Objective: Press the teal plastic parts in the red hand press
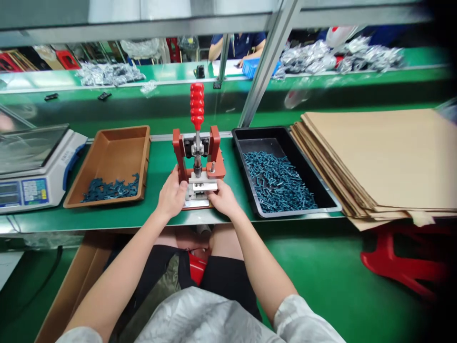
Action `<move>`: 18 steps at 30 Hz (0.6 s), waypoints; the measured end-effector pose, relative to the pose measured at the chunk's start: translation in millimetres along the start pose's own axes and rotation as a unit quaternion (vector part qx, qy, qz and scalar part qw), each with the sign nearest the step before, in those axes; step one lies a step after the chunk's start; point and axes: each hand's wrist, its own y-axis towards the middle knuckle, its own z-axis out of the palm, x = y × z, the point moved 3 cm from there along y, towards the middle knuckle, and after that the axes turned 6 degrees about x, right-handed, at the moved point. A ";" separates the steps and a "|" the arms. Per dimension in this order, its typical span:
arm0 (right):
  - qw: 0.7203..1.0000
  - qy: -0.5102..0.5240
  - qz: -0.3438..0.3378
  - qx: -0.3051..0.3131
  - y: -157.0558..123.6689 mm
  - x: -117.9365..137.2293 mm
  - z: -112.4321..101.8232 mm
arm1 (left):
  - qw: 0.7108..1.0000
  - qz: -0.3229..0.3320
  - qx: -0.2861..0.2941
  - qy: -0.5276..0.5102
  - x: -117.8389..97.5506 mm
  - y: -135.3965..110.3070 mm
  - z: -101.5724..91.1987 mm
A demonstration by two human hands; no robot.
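A small red hand press [198,162] with a red ribbed lever handle [197,105] stands upright at the front of the green bench. My left hand [172,195] rests against the press's left side at its base, fingers curled. My right hand [222,197] is at the right of the white fixture block [200,183], fingers closed near it. What the fingers hold, if anything, is hidden.
A brown tray [110,164] with several dark blue parts sits left of the press. A black tray [282,171] full of blue parts sits on the right. A cardboard stack [378,162], a weighing scale [32,166], a red stool [403,262]. Another person works at the far bench.
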 end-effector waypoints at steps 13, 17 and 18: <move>0.990 0.107 0.040 0.081 10.5 6.2 1.4 | 0.936 0.213 -0.220 -0.175 -129.6 58.9 -82.0; 0.993 0.080 0.028 0.081 10.2 7.3 0.0 | 0.935 0.266 -0.187 -0.140 -172.1 53.0 -87.9; 0.995 0.060 0.018 0.078 10.2 7.4 -0.7 | 0.934 0.278 -0.188 -0.121 -175.6 44.0 -83.4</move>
